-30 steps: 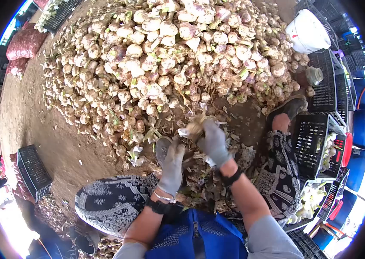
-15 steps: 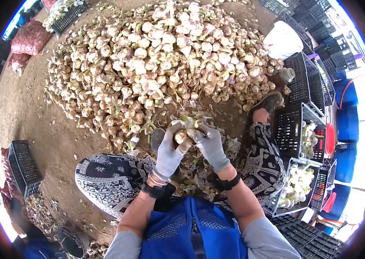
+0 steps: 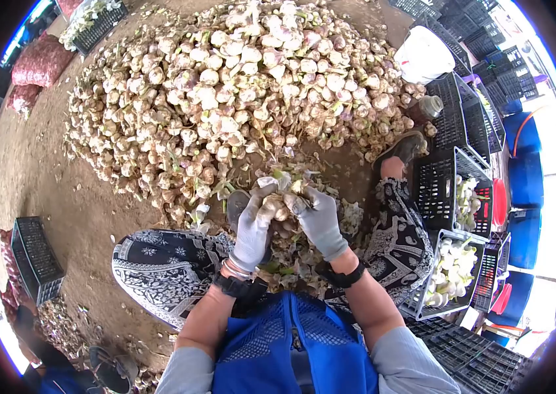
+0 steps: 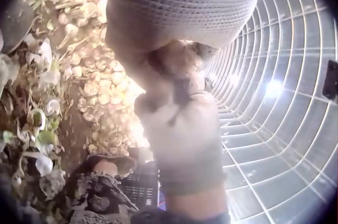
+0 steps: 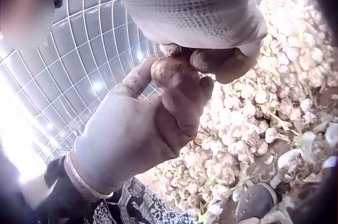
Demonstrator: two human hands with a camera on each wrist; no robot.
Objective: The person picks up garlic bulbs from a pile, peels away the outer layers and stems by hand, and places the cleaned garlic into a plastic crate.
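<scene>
My head feed takes in a broad heap of garlic bulbs (image 3: 245,85) across the dirt floor ahead of the seated person. Patterned trousers (image 3: 166,276) spread to both sides, and a blue vest (image 3: 258,361) fills the near edge. On the right side I see a black crate (image 3: 437,190); another dark crate (image 3: 38,259) sits apart at far left. A white bucket (image 3: 425,56) stands beside the heap's right end. Loose peelings and leaves (image 3: 291,256) litter the ground between the legs. Over them, the gloved hands meet: the left hand (image 3: 253,226) curls its fingers and thumb round one bulb (image 5: 171,71), while the right hand (image 3: 319,223) pinches at the same bulb from the other side. I have that bulb held between both hands, just short of the heap; the gloves hide much of it.
</scene>
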